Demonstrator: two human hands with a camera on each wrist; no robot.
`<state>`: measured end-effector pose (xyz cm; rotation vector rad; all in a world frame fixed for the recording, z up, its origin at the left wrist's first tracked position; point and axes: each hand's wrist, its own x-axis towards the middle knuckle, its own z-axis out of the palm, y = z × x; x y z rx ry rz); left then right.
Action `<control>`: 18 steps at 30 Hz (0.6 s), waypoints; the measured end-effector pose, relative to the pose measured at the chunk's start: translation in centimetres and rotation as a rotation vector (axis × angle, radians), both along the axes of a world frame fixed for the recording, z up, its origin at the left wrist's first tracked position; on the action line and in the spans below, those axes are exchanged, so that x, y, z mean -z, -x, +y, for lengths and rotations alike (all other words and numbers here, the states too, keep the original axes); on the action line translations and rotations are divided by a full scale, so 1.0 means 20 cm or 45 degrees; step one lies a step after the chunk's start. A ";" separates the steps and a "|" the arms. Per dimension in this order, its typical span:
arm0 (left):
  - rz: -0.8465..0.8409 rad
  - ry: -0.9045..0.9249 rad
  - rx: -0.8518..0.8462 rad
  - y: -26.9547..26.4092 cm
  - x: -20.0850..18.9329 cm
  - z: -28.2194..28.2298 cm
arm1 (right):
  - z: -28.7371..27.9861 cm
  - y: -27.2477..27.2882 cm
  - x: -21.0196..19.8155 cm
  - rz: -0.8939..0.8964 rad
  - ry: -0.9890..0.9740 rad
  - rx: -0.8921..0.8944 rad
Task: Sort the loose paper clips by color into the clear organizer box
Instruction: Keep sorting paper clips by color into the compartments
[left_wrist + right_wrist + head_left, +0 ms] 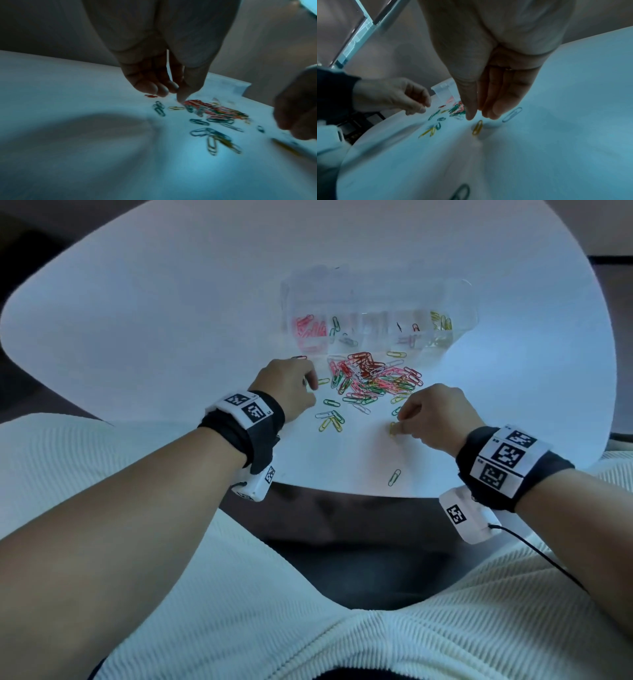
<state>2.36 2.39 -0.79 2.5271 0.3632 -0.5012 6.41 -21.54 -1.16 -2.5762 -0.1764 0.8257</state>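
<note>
The person is sitting at a white table (171,302), both hands down among the paper clips. The main heap of clips (373,380), red, pink, green and yellow tangled together, is lying in front of the clear organizer box (376,313), which is standing at the far side of the heap. Pink clips (308,332) are filling the box's leftmost compartment and yellow ones (442,321) the rightmost; the middle compartments are holding only a few.

The right hand (435,419) is hovering over a single yellow clip (477,127) lying flat on the table, near side of the heap. Its thumb and fingers (496,108) are pointing down close together, tips just above the clip, grip released and holding nothing.

The left hand (291,386) is reaching at the heap's left edge, fingers loosely curled, one fingertip (181,99) touching down beside the red clips. I cannot tell whether its grip is closing on anything.

A lone green clip (394,477) is lying near the table's front edge.
</note>
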 end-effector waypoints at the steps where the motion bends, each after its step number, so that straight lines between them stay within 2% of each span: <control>1: 0.005 0.004 0.034 0.01 -0.01 -0.03 | 0.00 0.01 0.02 -0.023 0.009 -0.016; 8: -0.018 0.029 0.169 0.09 0.02 -0.12 | 0.03 0.07 0.11 -0.202 0.068 -0.172; 18: 0.089 -0.114 0.384 0.13 0.09 -0.17 | 0.03 0.10 0.12 -0.215 0.124 -0.183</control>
